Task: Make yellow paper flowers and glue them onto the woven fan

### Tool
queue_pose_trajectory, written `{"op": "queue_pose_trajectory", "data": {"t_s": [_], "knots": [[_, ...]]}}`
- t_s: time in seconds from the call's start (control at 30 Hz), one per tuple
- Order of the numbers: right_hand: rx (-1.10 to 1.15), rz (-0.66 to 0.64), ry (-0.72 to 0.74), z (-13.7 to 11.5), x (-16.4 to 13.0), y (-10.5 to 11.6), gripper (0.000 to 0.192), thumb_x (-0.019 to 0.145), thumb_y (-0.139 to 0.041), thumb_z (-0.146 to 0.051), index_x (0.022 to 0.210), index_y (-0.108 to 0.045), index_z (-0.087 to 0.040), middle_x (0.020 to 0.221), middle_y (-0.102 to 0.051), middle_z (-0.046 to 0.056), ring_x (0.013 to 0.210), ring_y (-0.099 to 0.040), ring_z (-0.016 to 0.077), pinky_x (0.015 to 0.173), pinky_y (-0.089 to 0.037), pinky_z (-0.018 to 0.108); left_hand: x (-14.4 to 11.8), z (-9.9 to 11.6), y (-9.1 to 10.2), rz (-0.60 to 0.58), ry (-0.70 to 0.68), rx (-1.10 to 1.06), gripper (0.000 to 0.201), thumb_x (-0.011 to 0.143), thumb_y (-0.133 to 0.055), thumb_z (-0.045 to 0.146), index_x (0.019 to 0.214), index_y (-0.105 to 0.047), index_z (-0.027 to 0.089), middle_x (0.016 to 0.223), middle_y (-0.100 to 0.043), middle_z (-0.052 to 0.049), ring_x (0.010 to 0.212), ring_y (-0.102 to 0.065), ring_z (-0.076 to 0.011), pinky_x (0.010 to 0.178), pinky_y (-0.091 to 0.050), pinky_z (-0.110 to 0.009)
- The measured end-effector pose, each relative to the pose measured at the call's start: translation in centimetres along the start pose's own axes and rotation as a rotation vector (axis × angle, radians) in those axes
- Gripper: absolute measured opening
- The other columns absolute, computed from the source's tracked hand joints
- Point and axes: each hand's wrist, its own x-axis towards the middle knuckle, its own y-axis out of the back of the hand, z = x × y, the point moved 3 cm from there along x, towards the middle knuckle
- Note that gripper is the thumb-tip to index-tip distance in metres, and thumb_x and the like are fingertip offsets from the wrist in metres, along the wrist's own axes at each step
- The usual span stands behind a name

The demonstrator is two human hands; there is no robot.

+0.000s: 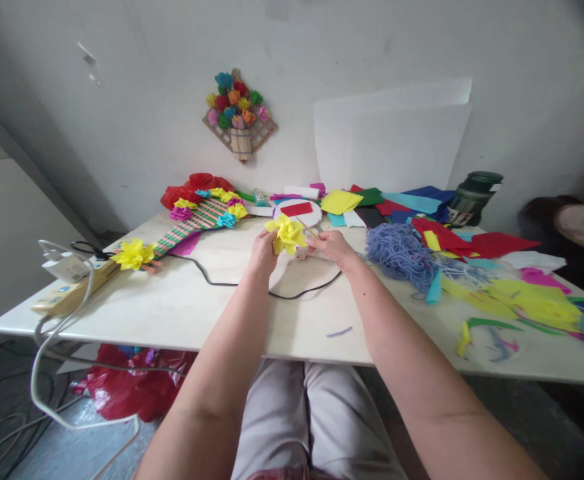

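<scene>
Bare forearms, no sleeves; light grey trousers [307, 420].

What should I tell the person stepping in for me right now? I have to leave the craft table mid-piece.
Left hand: closed on the yellow paper flower, held above the table.
Right hand: pinching a thin wooden stick that meets the flower.
Done, by the look of it: the flower's petals are formed; a striped board edged with finished flowers lies to the left.
Left: flower and stick are in hand, not set down or placed on anything.
Nearby: blue yarn, paper scraps, black cable.
</scene>
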Motion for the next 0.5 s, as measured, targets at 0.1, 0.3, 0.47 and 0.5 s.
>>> {"op": "queue_pose_trajectory", "data": {"t_s": [0.1, 0.3, 0.47, 0.5], "knots": [[0.052, 0.031, -0.023, 0.3, 0.2, -0.1, 0.021, 0.061, -0.066, -0.036, 0.054, -0.066, -0.016, 0.051, -0.055, -0.001, 0.056, -0.048, 0.0128, 0.060, -0.039, 0.029, -0.3, 0.1, -0.3, -0.021, -0.009, 0.007, 0.017, 0.066, -0.065, 0.023, 0.081, -0.060, 0.015, 0.069, -0.061, 0.000, 0.068, -0.060, -0.0119, 0.061, -0.042, -0.021], [0.203, 0.127, -0.050, 0.0, 0.3, 0.2, 0.010, 0.060, -0.062, -0.026, 0.055, -0.061, -0.017, 0.052, -0.057, -0.002, 0.056, -0.052, 0.0121, 0.058, -0.042, 0.025, -0.6, 0.4, -0.7, -0.053, 0.011, -0.025, 0.019, 0.061, -0.061, 0.014, 0.079, -0.059, 0.014, 0.071, -0.062, 0.000, 0.066, -0.059, -0.0107, 0.062, -0.043, -0.021], [0.261, 0.168, -0.082, -0.9, -0.1, 0.5, 0.006, 0.058, -0.061, -0.021, 0.055, -0.057, -0.017, 0.049, -0.055, -0.004, 0.055, -0.054, 0.0125, 0.059, -0.044, 0.025, -0.9, 0.2, -0.7, -0.120, 0.073, 0.038, 0.023, 0.055, -0.057, 0.012, 0.078, -0.058, 0.014, 0.068, -0.060, 0.000, 0.062, -0.058, -0.0113, 0.058, -0.044, -0.021], [0.257, 0.181, -0.076, -0.8, 0.0, 0.5, 0.007, 0.058, -0.061, -0.021, 0.055, -0.057, -0.017, 0.050, -0.056, -0.003, 0.056, -0.055, 0.0128, 0.059, -0.044, 0.026, -0.9, 0.2, -0.7, -0.138, 0.085, 0.057, 0.024, 0.054, -0.057, 0.013, 0.079, -0.058, 0.014, 0.069, -0.061, 0.000, 0.063, -0.059, -0.0121, 0.059, -0.045, -0.022]]}}
